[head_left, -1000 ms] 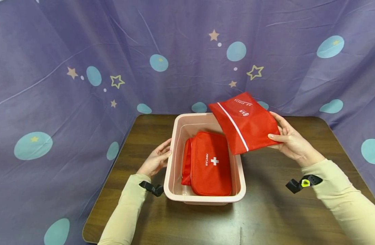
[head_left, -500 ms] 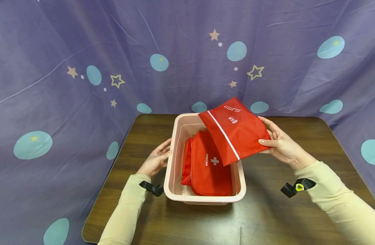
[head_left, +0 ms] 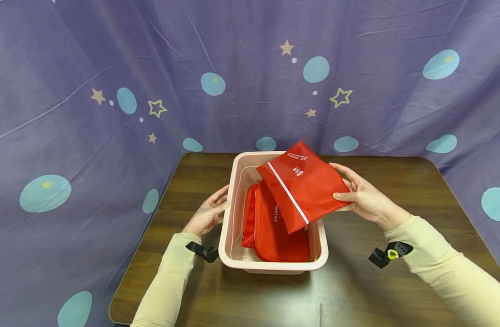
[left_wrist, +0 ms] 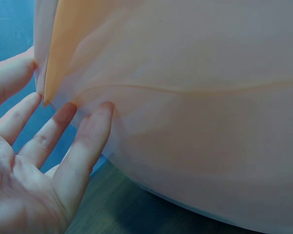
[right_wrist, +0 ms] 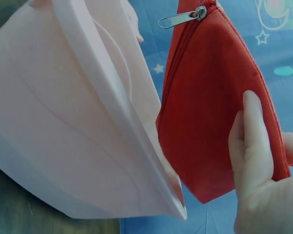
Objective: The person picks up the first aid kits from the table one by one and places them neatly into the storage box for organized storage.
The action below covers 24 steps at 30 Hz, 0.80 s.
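In the head view my right hand [head_left: 366,200] pinches the right corner of a flat red zip pouch [head_left: 311,186] with a white stripe and white print. The pouch hangs tilted over the right side of a pale pink plastic bin [head_left: 273,269]. In the right wrist view the zip pouch [right_wrist: 210,107] shows a metal zip pull, with thumb and fingers on opposite faces. My left hand [head_left: 209,212] touches the bin's left side; the left wrist view shows its extended fingers against the wall. Inside the bin lies a red first aid bag [head_left: 280,245], partly covered by the pouch.
Another red fabric item [head_left: 248,227] sits left of the first aid bag, mostly hidden by it. The bin stands on a dark wooden table [head_left: 184,181]. A purple curtain [head_left: 241,54] with stars and blue dots hangs behind and at the sides.
My right hand has carried the red zip pouch left and down, farther over the bin, covering more of the first aid bag. My left hand and the bin have stayed put.
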Motion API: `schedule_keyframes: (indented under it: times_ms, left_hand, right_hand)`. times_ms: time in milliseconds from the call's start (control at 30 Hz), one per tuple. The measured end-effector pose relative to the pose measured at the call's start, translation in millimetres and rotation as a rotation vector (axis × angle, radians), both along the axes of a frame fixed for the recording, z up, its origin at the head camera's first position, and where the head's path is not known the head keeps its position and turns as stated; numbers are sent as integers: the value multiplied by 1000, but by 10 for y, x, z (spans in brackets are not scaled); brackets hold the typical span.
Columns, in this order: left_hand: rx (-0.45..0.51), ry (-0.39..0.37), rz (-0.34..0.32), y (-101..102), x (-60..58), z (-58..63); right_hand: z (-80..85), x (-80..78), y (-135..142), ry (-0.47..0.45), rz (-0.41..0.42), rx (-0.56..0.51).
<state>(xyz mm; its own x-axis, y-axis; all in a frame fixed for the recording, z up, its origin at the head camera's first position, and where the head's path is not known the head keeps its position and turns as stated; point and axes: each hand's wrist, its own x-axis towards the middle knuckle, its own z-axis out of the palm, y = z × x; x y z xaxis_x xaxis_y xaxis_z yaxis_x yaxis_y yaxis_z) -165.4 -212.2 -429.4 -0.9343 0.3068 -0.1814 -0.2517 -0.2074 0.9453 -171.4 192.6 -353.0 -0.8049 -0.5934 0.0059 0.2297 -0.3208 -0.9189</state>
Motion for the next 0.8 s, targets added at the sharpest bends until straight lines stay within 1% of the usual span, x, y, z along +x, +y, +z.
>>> schedule_keyframes:
  times_ms: [167, 333, 567, 800]
  left_hand:
    - [-1, 6, 6, -1, 7, 4]
    - [6, 9, -6, 1, 6, -4]
    - [9, 16, -8, 6, 9, -14]
    - [13, 13, -8, 6, 9, -9]
  right_hand:
    - [6, 26, -90, -35, -35, 116]
    - [17, 46, -202, -41, -55, 211]
    - [44, 76, -330, -48, -64, 268]
    - [53, 119, -404, -55, -91, 287]
